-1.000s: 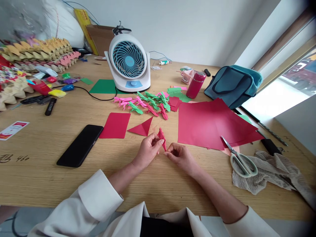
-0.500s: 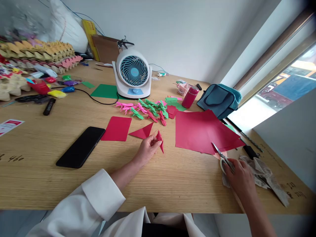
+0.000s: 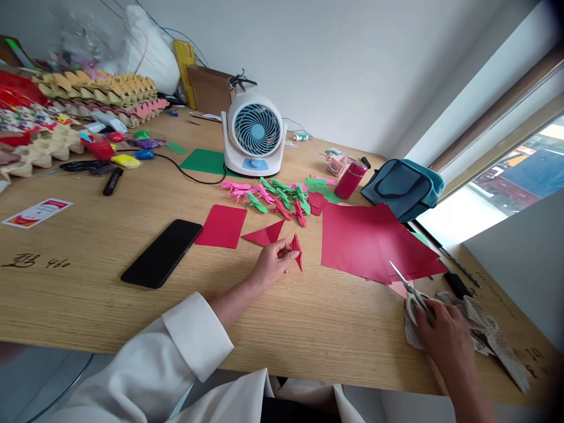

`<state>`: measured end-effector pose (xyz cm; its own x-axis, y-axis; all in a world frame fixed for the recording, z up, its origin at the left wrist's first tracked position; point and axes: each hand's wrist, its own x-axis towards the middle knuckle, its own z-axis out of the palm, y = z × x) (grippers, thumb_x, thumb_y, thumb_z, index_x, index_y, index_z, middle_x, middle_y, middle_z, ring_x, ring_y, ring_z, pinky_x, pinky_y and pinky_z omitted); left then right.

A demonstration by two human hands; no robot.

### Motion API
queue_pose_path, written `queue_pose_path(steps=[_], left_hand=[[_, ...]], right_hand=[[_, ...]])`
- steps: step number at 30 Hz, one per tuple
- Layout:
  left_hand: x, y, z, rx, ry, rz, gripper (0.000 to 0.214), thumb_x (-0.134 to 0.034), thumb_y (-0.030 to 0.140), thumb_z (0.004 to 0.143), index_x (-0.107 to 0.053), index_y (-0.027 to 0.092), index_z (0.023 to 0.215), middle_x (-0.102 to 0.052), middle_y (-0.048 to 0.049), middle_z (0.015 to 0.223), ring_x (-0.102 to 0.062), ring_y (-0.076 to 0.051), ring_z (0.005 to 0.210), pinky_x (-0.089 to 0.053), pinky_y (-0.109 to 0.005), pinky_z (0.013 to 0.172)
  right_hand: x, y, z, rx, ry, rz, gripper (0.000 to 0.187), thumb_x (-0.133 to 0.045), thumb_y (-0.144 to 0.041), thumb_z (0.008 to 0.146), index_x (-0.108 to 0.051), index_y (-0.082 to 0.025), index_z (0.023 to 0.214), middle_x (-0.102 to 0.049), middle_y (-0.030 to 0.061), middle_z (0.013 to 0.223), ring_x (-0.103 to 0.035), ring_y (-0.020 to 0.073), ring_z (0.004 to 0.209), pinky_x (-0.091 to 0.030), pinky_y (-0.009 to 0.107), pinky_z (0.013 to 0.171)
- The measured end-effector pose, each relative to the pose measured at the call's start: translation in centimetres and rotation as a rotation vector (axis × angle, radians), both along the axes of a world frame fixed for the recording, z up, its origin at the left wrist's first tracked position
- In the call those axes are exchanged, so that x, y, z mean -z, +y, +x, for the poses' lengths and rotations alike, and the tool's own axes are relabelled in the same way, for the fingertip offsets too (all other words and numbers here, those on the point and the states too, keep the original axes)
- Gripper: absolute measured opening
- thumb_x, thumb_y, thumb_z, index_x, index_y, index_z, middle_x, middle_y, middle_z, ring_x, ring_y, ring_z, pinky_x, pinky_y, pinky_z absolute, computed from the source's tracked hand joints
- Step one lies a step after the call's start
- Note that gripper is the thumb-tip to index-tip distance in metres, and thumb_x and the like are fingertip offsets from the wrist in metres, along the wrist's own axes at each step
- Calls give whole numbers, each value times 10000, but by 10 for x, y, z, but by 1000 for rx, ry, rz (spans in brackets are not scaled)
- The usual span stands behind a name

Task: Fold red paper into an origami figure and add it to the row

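A small red folded paper is sitting at the fingertips of the left hand, which is pinching it between the thumb and the fingers. The paper is standing out to the right of this hand, with its long axis running roughly forward and back, the near point leaning slightly to the right; whether it is touching the table, I cannot tell. The right hand is lying well apart, to the right and a little nearer to the body, and it is covering the handles of the scissors. Its fingers are bending over them, but I cannot tell if they are closing around the handles. The scissors are pointing forward and to the left from this hand, so the blades are extending away from it, over the near edge of the large red sheets. A crumpled cloth is spreading under and beside the right hand. Just ahead of the left hand, a red paper triangle is lying; to its left are resting a red rectangular sheet and a black phone. Farther ahead, pink, green and red folded figures are gathering before a white fan.
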<state>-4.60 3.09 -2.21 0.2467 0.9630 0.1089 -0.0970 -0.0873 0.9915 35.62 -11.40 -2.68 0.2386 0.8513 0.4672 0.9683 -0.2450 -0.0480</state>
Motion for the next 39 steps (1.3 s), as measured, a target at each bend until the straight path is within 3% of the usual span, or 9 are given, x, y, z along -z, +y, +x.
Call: queue_pose_path(steps=[3,6,9,12,16,19,21,27,39], left_hand=[[-9,-1,-2,-5,-33,-11,316,-673,443,766,-535,164,707,-496,58,614,-450,-55,452,-390,-162,389],[-17,-3,-4,-12,-45,-38,315,-683,425,754,-522,163,682,-494,61,597,-467,-50,452,-396,-158,411],[-21,-3,-5,-43,-49,-70,289,-681,389,747,-516,165,668,-496,61,573,-475,-55,466,-427,-165,440],[-24,0,-8,-94,-83,-132,268,-682,372,734,-518,168,675,-500,59,566,-475,-64,491,-459,-172,460],[-28,6,-15,-147,-149,-224,249,-671,370,728,-522,171,733,-519,61,607,-483,-55,492,-495,-174,478],[-32,8,-20,-150,-172,-240,235,-657,373,739,-549,166,769,-548,41,690,-529,-62,547,-525,-176,491],[-36,8,-21,-182,-187,-237,221,-644,363,736,-563,163,780,-550,34,714,-531,-63,563,-534,-176,481],[-43,4,-18,-233,-162,-232,203,-616,349,747,-551,165,802,-568,22,715,-566,-88,574,-538,-187,425],[-48,-2,-14,-267,-98,-229,138,-539,303,811,-514,171,779,-597,33,618,-604,-92,494,-470,-142,381]], right_hand=[[-17,-5,-23,-11,41,81,499,-406,-535,885,-638,-141,1084,-681,198,964,-632,368,917,-483,467,781],[-35,9,-60,-8,384,57,478,-499,-550,859,-620,-176,1131,-694,151,906,-635,293,734,-465,385,625],[-47,40,-111,-310,849,-168,445,-592,-545,841,-611,-209,1131,-680,98,909,-625,248,799,-483,335,654],[-50,71,-163,-556,1091,-373,386,-648,-566,803,-622,-211,953,-608,40,804,-553,195,732,-449,307,638],[-44,89,-204,-648,1288,-616,490,-634,-670,773,-568,-187,824,-486,-17,630,-412,130,573,-332,266,523],[-40,85,-207,-684,1299,-754,490,-620,-665,803,-559,-180,839,-504,-6,657,-415,129,589,-314,263,526],[-40,80,-205,-720,1359,-850,475,-569,-655,850,-559,-183,898,-556,24,738,-488,154,653,-365,275,566],[-44,70,-210,-726,1399,-957,453,-555,-625,883,-585,-175,926,-562,21,713,-496,143,615,-375,266,549],[-44,65,-217,-703,1401,-966,451,-581,-606,879,-579,-155,874,-548,6,685,-505,124,609,-399,237,537]])
